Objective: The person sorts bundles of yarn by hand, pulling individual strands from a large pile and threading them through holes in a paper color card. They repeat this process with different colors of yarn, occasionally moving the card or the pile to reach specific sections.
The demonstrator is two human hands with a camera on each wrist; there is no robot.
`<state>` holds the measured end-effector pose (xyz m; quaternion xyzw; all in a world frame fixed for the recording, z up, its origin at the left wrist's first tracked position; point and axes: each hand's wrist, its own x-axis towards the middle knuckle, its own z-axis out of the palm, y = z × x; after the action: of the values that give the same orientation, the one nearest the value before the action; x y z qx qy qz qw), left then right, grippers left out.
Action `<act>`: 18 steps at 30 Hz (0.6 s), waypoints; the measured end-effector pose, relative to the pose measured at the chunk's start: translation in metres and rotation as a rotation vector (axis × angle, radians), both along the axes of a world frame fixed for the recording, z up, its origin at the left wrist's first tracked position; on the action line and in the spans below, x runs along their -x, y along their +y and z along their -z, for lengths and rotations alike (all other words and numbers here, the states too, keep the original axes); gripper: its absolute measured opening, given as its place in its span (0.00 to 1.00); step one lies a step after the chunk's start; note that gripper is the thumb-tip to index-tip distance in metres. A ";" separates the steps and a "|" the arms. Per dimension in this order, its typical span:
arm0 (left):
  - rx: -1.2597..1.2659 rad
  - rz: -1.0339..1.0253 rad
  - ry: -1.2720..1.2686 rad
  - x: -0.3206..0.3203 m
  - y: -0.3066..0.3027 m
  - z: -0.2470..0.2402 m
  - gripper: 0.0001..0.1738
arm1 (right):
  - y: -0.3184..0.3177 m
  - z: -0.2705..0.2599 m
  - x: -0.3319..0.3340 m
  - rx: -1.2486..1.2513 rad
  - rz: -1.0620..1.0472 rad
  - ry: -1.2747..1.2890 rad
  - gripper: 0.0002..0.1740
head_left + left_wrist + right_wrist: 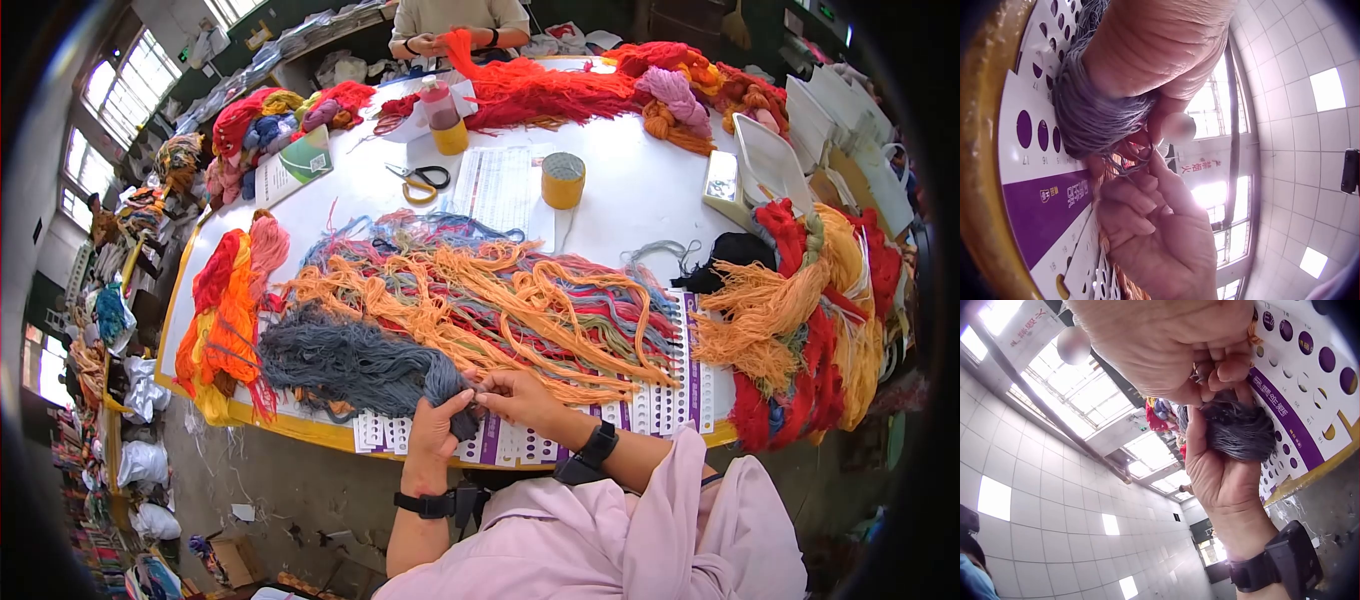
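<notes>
A thick skein of grey-blue thread (350, 362) lies along the table's near side, its looped end reaching my hands. My left hand (437, 428) grips that end, thumb on top, and the bundle bulges out below the palm in the left wrist view. Close against it, my right hand (522, 398) pinches thin strands of the same thread between thumb and finger; a small loop of strands (1132, 164) shows at those fingertips. Under and behind the hands spread loose orange threads (440, 300) mixed with red, blue and green ones.
Punched cards with purple bands (690, 350) line the near edge. Scissors (420, 184), a thread cone (563, 181), a bottle (437, 105) and a printed sheet (495, 190) lie farther back. Coloured skeins (225, 320) are at left, more (800, 320) at right. Another person (455, 30) handles red thread opposite.
</notes>
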<state>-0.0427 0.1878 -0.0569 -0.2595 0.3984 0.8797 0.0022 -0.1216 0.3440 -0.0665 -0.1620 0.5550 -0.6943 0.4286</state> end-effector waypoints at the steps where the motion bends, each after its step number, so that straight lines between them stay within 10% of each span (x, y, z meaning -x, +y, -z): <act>1: 0.005 -0.005 0.002 0.000 0.000 0.000 0.22 | 0.000 -0.001 0.000 -0.003 0.006 -0.002 0.05; 18: -0.018 0.002 0.019 -0.001 -0.002 0.004 0.22 | 0.002 -0.001 -0.002 -0.010 -0.005 0.017 0.05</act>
<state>-0.0415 0.1858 -0.0611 -0.2506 0.3907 0.8857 0.0019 -0.1201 0.3459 -0.0653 -0.1670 0.5618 -0.6890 0.4263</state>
